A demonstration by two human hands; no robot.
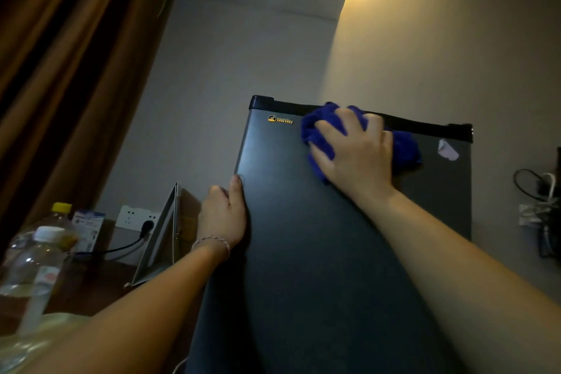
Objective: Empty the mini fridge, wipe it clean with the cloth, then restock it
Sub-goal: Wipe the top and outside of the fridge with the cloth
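Observation:
The dark grey mini fridge (318,252) fills the middle of the view, its door shut and facing me, with a gold logo near the top left corner. My right hand (355,152) presses a bunched blue cloth (403,149) flat against the upper part of the door, fingers spread over it. My left hand (223,215) holds the door's left edge, thumb on the front face and fingers wrapped round the side. A pale sticker (447,150) sits near the door's top right corner.
Clear plastic bottles (36,258) and a small carton (89,228) stand on a dark table at the left. A wall socket with a black plug (145,226) and a leaning framed panel (164,237) lie beside the fridge. Cables (540,200) hang at the right. Brown curtain at left.

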